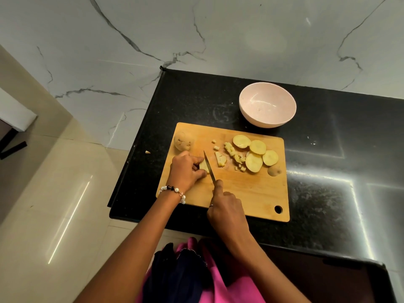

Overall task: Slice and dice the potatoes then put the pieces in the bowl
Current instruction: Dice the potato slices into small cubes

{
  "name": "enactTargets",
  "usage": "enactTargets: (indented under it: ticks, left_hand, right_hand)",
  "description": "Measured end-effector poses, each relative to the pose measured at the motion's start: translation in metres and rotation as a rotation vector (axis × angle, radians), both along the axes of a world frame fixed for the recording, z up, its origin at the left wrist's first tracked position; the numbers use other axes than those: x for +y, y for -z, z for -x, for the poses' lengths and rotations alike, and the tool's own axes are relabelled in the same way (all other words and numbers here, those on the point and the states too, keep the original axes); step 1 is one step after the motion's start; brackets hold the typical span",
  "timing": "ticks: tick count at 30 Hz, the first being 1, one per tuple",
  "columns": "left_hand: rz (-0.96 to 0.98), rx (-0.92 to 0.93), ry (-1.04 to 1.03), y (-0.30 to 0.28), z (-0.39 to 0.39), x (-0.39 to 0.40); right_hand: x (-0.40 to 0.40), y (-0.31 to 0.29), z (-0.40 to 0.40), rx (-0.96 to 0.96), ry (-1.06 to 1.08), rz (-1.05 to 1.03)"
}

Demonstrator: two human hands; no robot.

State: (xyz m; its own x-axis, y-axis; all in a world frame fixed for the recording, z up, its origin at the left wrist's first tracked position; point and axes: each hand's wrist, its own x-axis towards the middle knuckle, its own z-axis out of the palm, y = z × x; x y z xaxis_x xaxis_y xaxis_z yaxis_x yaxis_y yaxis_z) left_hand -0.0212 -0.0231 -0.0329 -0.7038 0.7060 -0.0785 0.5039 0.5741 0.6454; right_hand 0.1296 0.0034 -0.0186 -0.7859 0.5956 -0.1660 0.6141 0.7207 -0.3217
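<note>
On the wooden cutting board [247, 191], my left hand [185, 170] holds a potato slice [203, 166] down with curled fingers. My right hand [226, 209] grips a knife [209, 168] whose blade lies against that slice. A whole potato [184, 141] sits at the board's far left corner. Several round slices [255, 154] lie at the right, with diced pieces [232, 153] and a cut strip [220, 159] in the middle. A potato end [274, 171] lies near the right edge. The pale pink bowl [284, 101] stands behind the board with nothing in it.
The board lies on a black stone counter [328, 149] against a white marble wall. A small potato scrap [148, 152] lies on the counter left of the board. The counter's left edge drops to a beige tiled floor [54, 204].
</note>
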Motion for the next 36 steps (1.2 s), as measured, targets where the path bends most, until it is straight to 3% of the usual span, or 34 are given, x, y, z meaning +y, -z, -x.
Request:
enactTargets:
  ticks: [6,11,18,24,28,36]
  left_hand:
    - [-0.015,0.003,0.001,0.001,0.002,0.000]
    - [-0.038,0.008,-0.011,0.005,0.001,-0.001]
    - [-0.052,0.026,-0.024,0.004,-0.001,-0.001]
    - [-0.080,0.035,-0.077,0.005,-0.007,-0.002]
    - [-0.086,0.033,-0.108,0.005,-0.010,-0.001]
    - [-0.069,0.013,-0.101,0.005,-0.010,-0.003]
  right_hand:
    - [-0.004,0.001,0.014,-0.023,0.008,-0.160]
    - [-0.014,0.001,-0.011,-0.080,-0.007,-0.083]
    - [-0.004,0.004,-0.006,-0.076,0.025,-0.192]
    - [-0.008,0.004,-0.015,-0.127,-0.058,-0.127]
    - [-0.005,0.010,-0.028,-0.050,-0.049,-0.118]
    - [0.023,0.012,-0.022,0.016,0.070,-0.038]
